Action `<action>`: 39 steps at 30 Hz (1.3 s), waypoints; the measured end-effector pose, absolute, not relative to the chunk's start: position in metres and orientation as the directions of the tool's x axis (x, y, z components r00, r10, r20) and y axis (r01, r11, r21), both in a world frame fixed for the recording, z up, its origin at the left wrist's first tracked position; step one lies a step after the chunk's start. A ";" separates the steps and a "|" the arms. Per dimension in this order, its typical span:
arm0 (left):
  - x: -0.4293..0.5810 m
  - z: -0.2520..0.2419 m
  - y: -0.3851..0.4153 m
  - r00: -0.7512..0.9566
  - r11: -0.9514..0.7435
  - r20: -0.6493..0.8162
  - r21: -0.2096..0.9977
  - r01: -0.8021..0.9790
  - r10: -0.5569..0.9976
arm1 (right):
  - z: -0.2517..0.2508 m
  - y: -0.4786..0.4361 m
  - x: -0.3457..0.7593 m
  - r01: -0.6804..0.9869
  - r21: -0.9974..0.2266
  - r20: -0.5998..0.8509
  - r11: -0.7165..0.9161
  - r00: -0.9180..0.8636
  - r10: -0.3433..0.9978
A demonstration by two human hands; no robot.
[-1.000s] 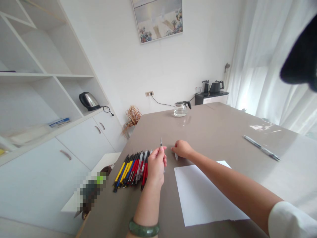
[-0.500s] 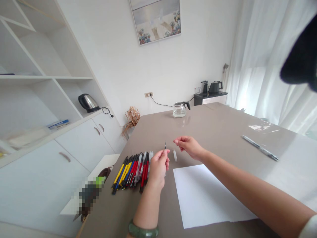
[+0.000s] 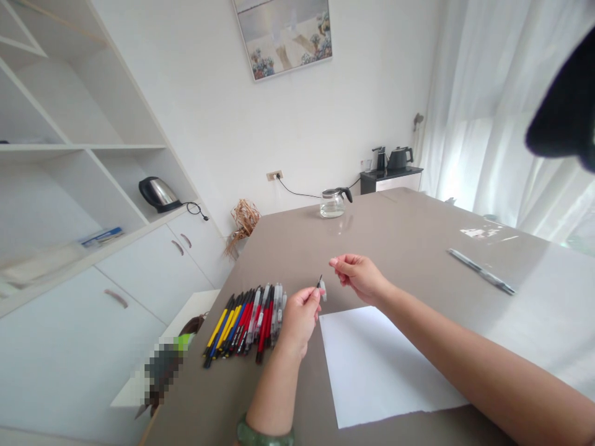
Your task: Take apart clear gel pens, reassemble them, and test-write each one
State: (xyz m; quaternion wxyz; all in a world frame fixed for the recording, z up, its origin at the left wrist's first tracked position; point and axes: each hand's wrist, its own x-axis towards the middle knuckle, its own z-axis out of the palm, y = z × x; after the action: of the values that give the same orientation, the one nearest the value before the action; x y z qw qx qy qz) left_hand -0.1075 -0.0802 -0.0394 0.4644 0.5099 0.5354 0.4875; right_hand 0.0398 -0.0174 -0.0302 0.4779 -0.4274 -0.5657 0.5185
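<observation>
Left hand (image 3: 300, 313) pinches pen part (image 3: 319, 284), protruding above; right hand (image 3: 360, 274) near, pressed together.

A row of pens (image 3: 242, 322) lies by the left edge of the tabletop (image 3: 395, 235), with a sheet of paper (image 3: 372, 371) to its right, towards the near edge. Just beyond the paper, a short pen part (image 3: 324, 290) sits by the left fingers (image 3: 310, 298), and a lone pen (image 3: 482, 271) lies over towards the right edge. Across from me, a jug (image 3: 331, 205) stands near the far edge.
</observation>
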 end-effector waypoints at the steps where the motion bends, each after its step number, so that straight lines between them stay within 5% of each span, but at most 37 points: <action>1: -0.108 -0.040 -0.079 -0.063 0.012 -0.006 0.996 0.093 0.998 | -0.031 -0.014 0.044 0.166 -0.980 0.087 0.112 -0.154 0.984; 4: -0.109 -0.043 -0.078 -0.102 0.020 -0.010 0.996 0.092 0.995 | -0.037 -0.006 0.051 0.701 -0.703 0.019 0.120 -0.150 0.989; 6: -0.110 -0.044 -0.077 -0.114 0.019 -0.008 0.996 0.089 0.993 | -0.042 -0.005 0.050 0.839 -0.532 -0.022 0.112 -0.146 0.989; 18: -0.111 -0.045 -0.078 -0.109 0.017 -0.011 0.998 0.053 0.994 | -0.049 0.004 0.025 0.955 -0.287 -0.156 0.070 -0.119 0.981; 35: -0.110 -0.047 -0.079 -0.072 0.004 -0.001 0.999 0.039 0.997 | -0.038 0.004 0.040 0.873 -0.462 -0.088 0.156 -0.220 0.972; 39: -0.107 -0.044 -0.082 -0.027 0.001 0.000 1.000 0.024 1.000 | -0.027 -0.019 0.044 0.604 -0.768 0.017 0.211 -0.311 0.950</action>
State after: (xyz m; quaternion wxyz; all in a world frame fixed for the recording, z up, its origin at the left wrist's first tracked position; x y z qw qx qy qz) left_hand -0.1070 -0.0815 -0.0442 0.4871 0.4990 0.5129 0.5007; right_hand 0.0440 -0.0189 -0.0272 0.2553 -0.5286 -0.7351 0.3391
